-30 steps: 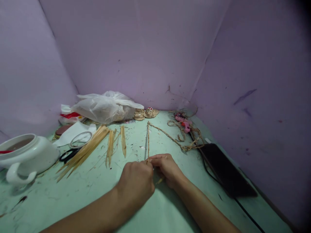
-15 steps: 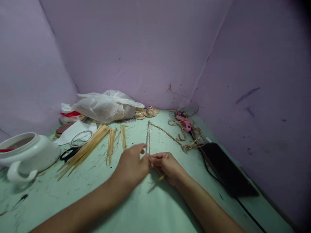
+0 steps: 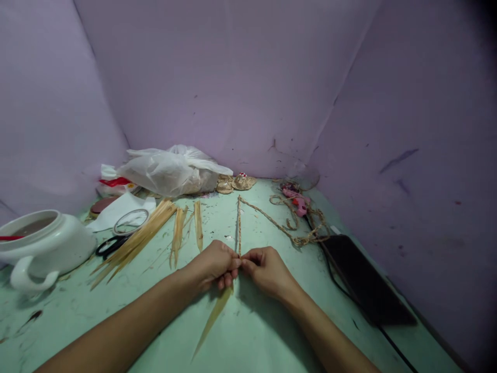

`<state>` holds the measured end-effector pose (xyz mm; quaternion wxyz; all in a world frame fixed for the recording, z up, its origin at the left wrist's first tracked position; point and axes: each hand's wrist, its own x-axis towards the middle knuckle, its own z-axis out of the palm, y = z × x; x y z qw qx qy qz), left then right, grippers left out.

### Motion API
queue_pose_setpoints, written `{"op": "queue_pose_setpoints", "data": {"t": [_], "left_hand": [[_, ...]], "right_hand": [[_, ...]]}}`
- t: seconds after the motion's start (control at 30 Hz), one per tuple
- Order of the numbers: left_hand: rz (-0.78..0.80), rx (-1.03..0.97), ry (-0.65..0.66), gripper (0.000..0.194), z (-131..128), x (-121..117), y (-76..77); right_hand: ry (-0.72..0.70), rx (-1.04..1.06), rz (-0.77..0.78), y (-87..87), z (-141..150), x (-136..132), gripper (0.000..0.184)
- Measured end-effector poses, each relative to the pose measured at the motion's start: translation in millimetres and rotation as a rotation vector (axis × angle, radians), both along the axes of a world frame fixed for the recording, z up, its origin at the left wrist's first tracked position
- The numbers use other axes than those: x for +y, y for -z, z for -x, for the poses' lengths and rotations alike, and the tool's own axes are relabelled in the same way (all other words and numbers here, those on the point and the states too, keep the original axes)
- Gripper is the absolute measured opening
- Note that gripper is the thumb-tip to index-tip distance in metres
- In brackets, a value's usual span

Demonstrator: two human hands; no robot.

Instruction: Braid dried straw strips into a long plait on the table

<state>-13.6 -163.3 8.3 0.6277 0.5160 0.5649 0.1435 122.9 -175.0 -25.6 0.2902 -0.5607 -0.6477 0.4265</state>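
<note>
A thin braided fibre cord (image 3: 239,228) runs straight toward me from a bend near the back of the table, then slants off to a tangled coil (image 3: 310,238) on the right. My left hand (image 3: 219,263) pinches the near end of the cord, fingers curled. Tip to tip with it, my right hand (image 3: 267,270) pinches the same spot between thumb and forefinger. A loose flat strip of dried leaf (image 3: 213,318) hangs down toward me from beneath my left hand. What exactly lies between the fingertips is hidden.
Leaf strips (image 3: 135,243) lie at the left beside black-handled scissors (image 3: 111,246), a wire ring (image 3: 131,221) and a white pot (image 3: 70,241). Behind are a plastic bag (image 3: 171,171) and woven pieces (image 3: 243,182). At right: a pink glue gun (image 3: 298,203) and a dark flat slab (image 3: 365,277).
My left hand opened and lifted off the cord, then came back to pinch it beside my right hand. The loose leaf strip now points down and left instead of lying under my right hand.
</note>
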Motion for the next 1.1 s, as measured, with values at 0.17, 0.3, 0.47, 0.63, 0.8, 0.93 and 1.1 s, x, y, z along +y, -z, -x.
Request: {"op": "queue_pose_setpoints", "data": {"t": [0.17,0.3,0.47,0.63,0.8,0.93,1.1], "left_hand": [[-0.110,0.195,0.064,0.016,-6.9,-3.3,4.2],[-0.248,0.265,0.088,0.012,-4.3,0.3,8.7],[-0.368,0.238,0.060,0.010,-2.4,5.8,16.3],[-0.304,0.147,-0.013,0.013,-6.4,1.3,17.3],[-0.125,0.040,-0.066,0.013,-6.5,-2.4,13.5],[-0.105,-0.084,-0.078,0.010,-4.1,-0.4,17.0],[-0.127,-0.176,-0.040,0.007,-1.2,-0.5,11.5]], "right_hand": [[-0.061,-0.218,-0.126,-5.9,-1.4,-4.4,0.025],[-0.088,-0.317,-0.129,-17.8,-1.6,-7.5,0.024],[-0.036,-0.461,-0.168,-30.6,1.5,-15.5,0.019],[0.016,-0.692,-0.242,-39.9,9.4,-26.9,0.020],[-0.110,-0.856,-0.228,-40.8,23.0,-35.7,0.020],[-0.185,-0.857,-0.260,-35.2,33.4,-41.8,0.021],[-0.215,-0.722,-0.260,-49.8,14.6,-37.0,0.016]]}}
